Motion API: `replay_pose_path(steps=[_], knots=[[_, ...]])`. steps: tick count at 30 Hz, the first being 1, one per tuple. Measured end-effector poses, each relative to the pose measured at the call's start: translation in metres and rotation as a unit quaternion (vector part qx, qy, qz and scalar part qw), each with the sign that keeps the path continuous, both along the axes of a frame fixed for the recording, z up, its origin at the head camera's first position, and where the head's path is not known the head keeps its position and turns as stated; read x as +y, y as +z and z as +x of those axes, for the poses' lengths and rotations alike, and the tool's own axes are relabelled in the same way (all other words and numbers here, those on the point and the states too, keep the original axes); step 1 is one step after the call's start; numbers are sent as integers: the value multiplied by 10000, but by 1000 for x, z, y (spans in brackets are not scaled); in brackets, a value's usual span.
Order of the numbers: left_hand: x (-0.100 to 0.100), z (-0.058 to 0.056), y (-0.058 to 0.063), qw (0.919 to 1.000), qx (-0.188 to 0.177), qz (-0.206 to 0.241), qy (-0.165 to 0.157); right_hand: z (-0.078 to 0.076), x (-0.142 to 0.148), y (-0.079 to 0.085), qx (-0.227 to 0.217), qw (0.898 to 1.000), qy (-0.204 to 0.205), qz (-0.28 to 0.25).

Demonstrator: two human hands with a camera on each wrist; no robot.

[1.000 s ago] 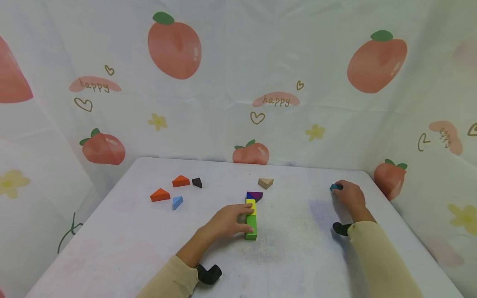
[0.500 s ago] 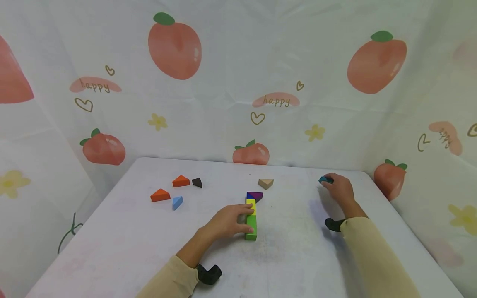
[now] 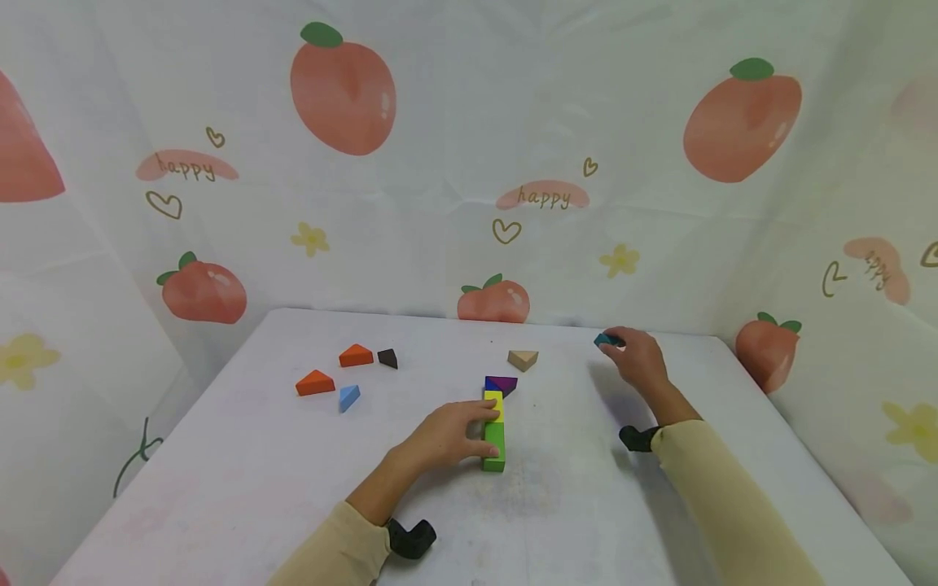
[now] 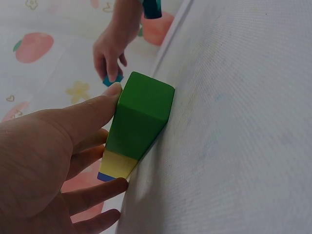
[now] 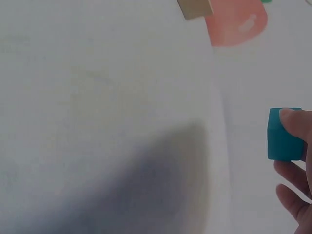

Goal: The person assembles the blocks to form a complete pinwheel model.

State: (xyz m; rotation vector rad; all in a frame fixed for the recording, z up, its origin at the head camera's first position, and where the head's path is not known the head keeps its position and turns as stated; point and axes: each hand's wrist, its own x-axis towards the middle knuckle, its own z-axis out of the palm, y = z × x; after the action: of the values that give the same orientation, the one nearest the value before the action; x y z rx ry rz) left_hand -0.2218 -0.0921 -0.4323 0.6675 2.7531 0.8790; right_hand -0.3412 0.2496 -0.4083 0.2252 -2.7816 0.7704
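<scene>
In the head view my left hand point(image 3: 445, 435) rests along a row of blocks, its thumb on the green block point(image 3: 495, 456) and a finger on the yellow block point(image 3: 494, 405). Both fingers and thumb look fairly straight. Behind the yellow block lie a blue block point(image 3: 490, 387) and a purple triangular block point(image 3: 504, 383). At the right my right hand point(image 3: 639, 358) pinches a small teal block point(image 5: 285, 139) between thumb and fingers, held above the table. The left wrist view shows the thumb against the side of the green block point(image 4: 141, 112).
A natural wood triangular block point(image 3: 523, 360) lies behind the row. On the left are two orange triangular blocks point(image 3: 315, 383), a light blue triangular block point(image 3: 348, 398) and a dark block point(image 3: 387, 358). A printed curtain point(image 3: 425, 228) hangs behind the white table point(image 3: 278, 488).
My right hand has risen and moved left and farther back with the teal block in its fingers. The left hand and the row of blocks have stayed put.
</scene>
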Motion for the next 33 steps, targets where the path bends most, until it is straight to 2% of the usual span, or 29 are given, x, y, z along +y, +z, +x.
replay_pose_path(steps=[7,15,25,33], knots=[[0,-1,1,10000,16,-26,-23,2,-20,8,399,9986,349,86],[0,-1,0,10000,-12,-3,-37,3,-44,14,316,9982,488,112],[-1,-3,-3,10000,25,10,-79,2,-78,16,377,9954,878,124],[-1,-3,-3,10000,51,2,-57,-2,-106,13,391,9917,1088,560]])
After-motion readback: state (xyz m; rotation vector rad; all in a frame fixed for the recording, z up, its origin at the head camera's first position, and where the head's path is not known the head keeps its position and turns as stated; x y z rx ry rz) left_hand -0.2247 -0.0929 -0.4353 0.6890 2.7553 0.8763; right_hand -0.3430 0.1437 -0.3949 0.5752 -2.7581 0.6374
